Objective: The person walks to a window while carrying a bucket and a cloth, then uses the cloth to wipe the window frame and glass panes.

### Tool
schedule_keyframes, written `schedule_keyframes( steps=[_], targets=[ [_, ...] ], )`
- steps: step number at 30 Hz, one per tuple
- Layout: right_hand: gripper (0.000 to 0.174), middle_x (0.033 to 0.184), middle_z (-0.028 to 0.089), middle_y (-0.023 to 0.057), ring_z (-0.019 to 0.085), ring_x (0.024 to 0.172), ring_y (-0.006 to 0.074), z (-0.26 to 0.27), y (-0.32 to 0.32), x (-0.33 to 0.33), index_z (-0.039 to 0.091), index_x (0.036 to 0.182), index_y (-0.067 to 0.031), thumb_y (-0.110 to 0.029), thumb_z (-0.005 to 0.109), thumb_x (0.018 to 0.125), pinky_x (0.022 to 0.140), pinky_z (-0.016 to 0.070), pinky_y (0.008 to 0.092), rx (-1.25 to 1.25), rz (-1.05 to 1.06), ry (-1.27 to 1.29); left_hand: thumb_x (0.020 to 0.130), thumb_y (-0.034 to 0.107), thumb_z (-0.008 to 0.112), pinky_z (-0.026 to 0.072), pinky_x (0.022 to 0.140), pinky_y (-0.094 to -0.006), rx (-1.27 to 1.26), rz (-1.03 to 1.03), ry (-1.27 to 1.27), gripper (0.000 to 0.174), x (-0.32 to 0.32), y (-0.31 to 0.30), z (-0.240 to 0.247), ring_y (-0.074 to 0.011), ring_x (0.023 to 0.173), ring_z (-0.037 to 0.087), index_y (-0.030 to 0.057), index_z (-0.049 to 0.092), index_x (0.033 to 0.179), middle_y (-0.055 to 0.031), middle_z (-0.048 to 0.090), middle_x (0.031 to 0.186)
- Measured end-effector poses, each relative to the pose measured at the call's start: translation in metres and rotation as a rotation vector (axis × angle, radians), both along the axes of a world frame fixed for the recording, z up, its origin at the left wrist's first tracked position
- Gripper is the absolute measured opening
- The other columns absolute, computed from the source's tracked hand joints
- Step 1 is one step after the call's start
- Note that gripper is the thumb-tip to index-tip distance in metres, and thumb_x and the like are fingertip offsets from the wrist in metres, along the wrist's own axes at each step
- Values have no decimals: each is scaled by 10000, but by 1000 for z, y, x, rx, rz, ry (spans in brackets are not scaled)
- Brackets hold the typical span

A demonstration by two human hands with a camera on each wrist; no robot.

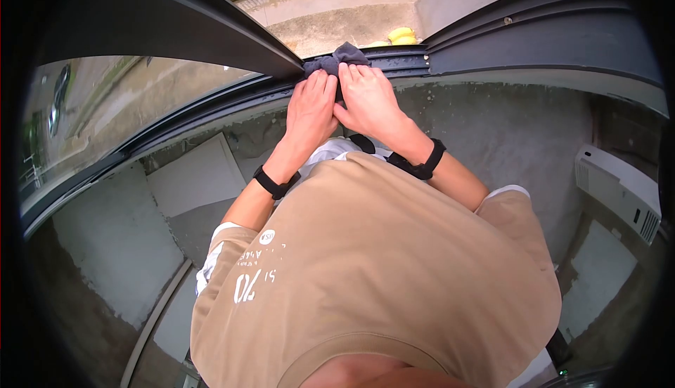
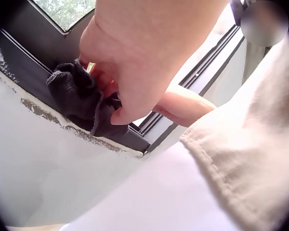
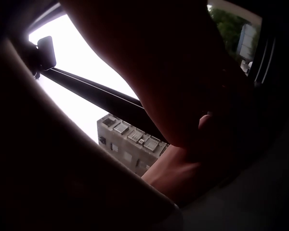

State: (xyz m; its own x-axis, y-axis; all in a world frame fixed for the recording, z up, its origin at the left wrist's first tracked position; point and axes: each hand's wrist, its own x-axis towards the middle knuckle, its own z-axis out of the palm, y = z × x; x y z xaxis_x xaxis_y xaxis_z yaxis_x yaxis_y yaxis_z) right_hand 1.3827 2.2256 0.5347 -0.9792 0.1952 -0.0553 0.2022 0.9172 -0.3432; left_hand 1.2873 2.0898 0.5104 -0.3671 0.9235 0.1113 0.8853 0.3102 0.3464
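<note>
A dark, bunched cloth lies on the dark window track, where the two sashes' frames come close. My left hand grips the cloth's near left side. In the left wrist view, the curled fingers of the left hand meet the dark cloth, which hangs over the track's inner edge. Close beside it, my right hand holds the right part of the cloth, fingertips on top. The right wrist view is mostly dark, and the cloth is hidden there.
A dark sash stands angled at the left, with another dark frame at the right. Something yellow lies just outside on the ledge. Below the track is a rough grey wall; a white slotted unit sits at the right.
</note>
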Motion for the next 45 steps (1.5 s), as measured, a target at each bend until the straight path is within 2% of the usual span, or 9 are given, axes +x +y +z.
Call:
schedule_keyframes(
  steps=[7, 12, 14, 16, 20, 28, 40, 42, 45],
  targets=[
    [758, 1401, 611, 198, 535, 1362, 285, -3, -1, 17, 470, 1450, 70, -392, 711, 898, 1092, 404, 466, -26, -98, -54, 723, 148, 722, 441, 1035, -445, 33, -28, -34, 516, -1, 5, 4, -353, 1234, 560, -21, 574, 1187, -203, 609, 1212],
    [774, 1435, 593, 204, 533, 1369, 295, 0, 20, 28, 465, 1466, 61, -401, 710, 896, 1114, 399, 468, 7, -159, -102, 723, 254, 735, 428, 1045, -445, 113, -111, -19, 579, 8, 22, -3, -357, 1265, 551, -36, 583, 1201, -208, 617, 1241],
    [782, 1442, 589, 184, 521, 1380, 274, -5, 30, 36, 479, 1457, 60, -404, 727, 878, 1109, 384, 535, -42, -233, -103, 705, 274, 753, 417, 1067, -437, 116, -162, -52, 617, 13, 32, -2, -359, 1280, 537, -46, 591, 1208, -230, 613, 1256],
    [800, 1461, 568, 228, 510, 1403, 311, -2, 36, 44, 448, 1484, 65, -374, 734, 879, 1105, 426, 498, -48, -274, -105, 700, 280, 760, 410, 1084, -433, 147, -180, -23, 632, 19, 42, -5, -362, 1284, 531, -53, 595, 1211, -238, 609, 1268],
    [768, 1374, 594, 326, 548, 1343, 415, 2, 48, 64, 452, 1453, 121, -306, 745, 887, 1109, 467, 446, -51, -317, -7, 717, 274, 744, 416, 1082, -434, 215, -262, -147, 596, 24, 67, -14, -354, 1283, 550, -50, 604, 1197, -234, 624, 1272],
    [748, 1417, 544, 357, 553, 1319, 450, 36, 54, 81, 451, 1471, 107, -340, 714, 931, 1073, 485, 480, -97, -321, -36, 761, 240, 687, 452, 1042, -411, 265, -353, -329, 550, 33, 106, -23, -353, 1257, 564, -57, 587, 1214, -207, 630, 1241],
    [634, 1267, 653, 282, 647, 1146, 428, 43, 54, 60, 550, 1419, 5, -372, 700, 932, 933, 553, 484, -85, -305, -53, 796, 228, 740, 405, 1100, -428, 136, -316, -166, 666, 37, 87, -19, -333, 1316, 519, -54, 522, 1358, -194, 571, 1370],
    [642, 1262, 651, 277, 640, 1151, 429, 33, 51, 58, 542, 1427, 4, -366, 704, 928, 940, 548, 485, -71, -267, -5, 711, 229, 763, 420, 1027, -397, 130, -277, -99, 744, 33, 78, -20, -290, 1257, 520, -37, 521, 1363, -154, 564, 1350],
    [665, 1289, 630, 271, 616, 1186, 426, 18, 44, 54, 519, 1444, 3, -354, 715, 918, 964, 533, 481, -79, -175, 61, 687, 220, 769, 405, 1070, -407, 101, -275, -35, 759, 21, 54, -14, -313, 1303, 500, -50, 527, 1353, -187, 559, 1351]
  ],
)
